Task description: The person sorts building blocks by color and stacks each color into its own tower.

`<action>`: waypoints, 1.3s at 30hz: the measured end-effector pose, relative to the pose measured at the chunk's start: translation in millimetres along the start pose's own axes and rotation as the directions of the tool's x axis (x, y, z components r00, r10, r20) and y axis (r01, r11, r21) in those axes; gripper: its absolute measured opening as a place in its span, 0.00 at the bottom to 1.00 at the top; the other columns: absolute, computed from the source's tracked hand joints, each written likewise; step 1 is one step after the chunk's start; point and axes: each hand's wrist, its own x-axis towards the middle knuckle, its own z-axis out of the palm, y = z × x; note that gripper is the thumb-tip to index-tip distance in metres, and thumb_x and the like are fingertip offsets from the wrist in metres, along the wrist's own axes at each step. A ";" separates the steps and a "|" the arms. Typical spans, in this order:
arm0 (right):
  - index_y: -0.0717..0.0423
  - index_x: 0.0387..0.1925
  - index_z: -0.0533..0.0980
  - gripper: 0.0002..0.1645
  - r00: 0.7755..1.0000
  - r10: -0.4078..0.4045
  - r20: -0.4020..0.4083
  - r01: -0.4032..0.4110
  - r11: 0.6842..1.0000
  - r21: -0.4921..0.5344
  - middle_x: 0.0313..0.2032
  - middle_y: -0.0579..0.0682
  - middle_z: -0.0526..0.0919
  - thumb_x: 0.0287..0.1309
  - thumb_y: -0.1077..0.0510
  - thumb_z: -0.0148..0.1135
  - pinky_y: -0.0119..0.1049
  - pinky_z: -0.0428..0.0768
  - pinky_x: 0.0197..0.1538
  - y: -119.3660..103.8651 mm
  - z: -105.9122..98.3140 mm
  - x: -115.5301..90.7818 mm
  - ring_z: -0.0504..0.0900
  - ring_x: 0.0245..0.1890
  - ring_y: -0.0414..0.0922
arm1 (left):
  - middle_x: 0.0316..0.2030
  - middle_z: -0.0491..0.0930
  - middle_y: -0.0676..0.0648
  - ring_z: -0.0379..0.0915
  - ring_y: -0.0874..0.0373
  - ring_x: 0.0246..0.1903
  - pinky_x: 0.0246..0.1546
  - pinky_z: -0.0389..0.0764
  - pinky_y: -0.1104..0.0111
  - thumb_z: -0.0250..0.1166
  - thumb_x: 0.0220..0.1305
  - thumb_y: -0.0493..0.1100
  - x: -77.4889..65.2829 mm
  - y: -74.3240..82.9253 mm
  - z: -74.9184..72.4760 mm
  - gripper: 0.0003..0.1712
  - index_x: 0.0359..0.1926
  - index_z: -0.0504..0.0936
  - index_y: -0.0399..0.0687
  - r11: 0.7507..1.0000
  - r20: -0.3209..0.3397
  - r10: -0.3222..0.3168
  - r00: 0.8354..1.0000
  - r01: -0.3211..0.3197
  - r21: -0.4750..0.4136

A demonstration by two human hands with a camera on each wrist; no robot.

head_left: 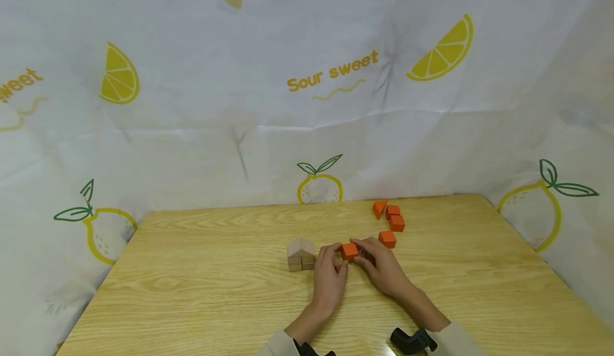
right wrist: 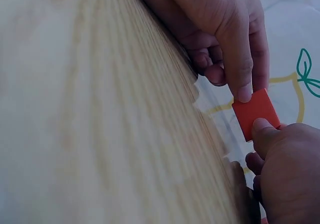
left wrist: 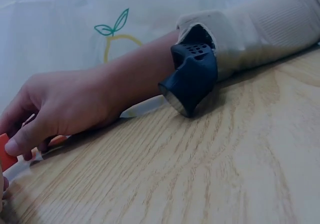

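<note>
An orange cube (head_left: pixel 349 252) is held between both hands near the middle of the table. My left hand (head_left: pixel 329 282) grips it from the left, thumb and fingertips at its side. From the right, my right hand (head_left: pixel 384 268) pinches the same cube. In the right wrist view the cube (right wrist: pixel 255 115) shows tilted, with a thumb of each hand on it. The left wrist view shows the right hand (left wrist: pixel 75 102) and only a sliver of the cube (left wrist: pixel 7 154). Just left of the left hand stands a small plain-wood block house (head_left: pixel 300 256) with a peaked top.
Behind the right hand lies another orange cube (head_left: pixel 387 240). Farther back are two orange cubes, one (head_left: pixel 396 223) in front of the other (head_left: pixel 393 211), beside an orange triangular block (head_left: pixel 379 208). A lemon-print cloth (head_left: pixel 268 148) hangs along the back of the wooden table (head_left: pixel 201 286).
</note>
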 end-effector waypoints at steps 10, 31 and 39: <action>0.63 0.56 0.76 0.26 1.000 0.015 -0.017 -0.016 0.999 -0.038 0.31 0.38 0.71 0.52 0.68 0.68 0.28 0.69 0.29 -9.9 -10.4 -18.8 0.65 0.27 0.32 | 0.42 0.77 0.46 0.62 0.72 0.22 0.20 0.68 0.79 0.67 0.59 0.31 -7.1 0.2 -1.9 0.18 0.51 0.78 0.37 0.986 0.050 0.147 0.988 -0.150 0.075; 0.61 0.54 0.78 0.27 1.000 0.017 0.000 -0.017 0.999 -0.030 0.32 0.38 0.74 0.49 0.69 0.70 0.28 0.72 0.29 -11.3 -4.8 -19.2 0.68 0.28 0.31 | 0.40 0.79 0.47 0.62 0.71 0.24 0.22 0.68 0.78 0.70 0.56 0.33 -11.0 -0.8 -8.0 0.20 0.51 0.78 0.38 0.984 0.066 0.091 0.994 -0.100 0.147; 0.63 0.54 0.77 0.26 1.000 0.002 -0.005 -0.002 0.999 -0.045 0.32 0.40 0.75 0.50 0.69 0.69 0.28 0.72 0.29 -12.2 -3.6 -17.1 0.68 0.27 0.31 | 0.38 0.79 0.47 0.63 0.70 0.24 0.23 0.68 0.77 0.70 0.57 0.34 -8.9 -3.3 -5.6 0.21 0.52 0.78 0.37 0.979 0.049 0.090 0.995 -0.097 0.181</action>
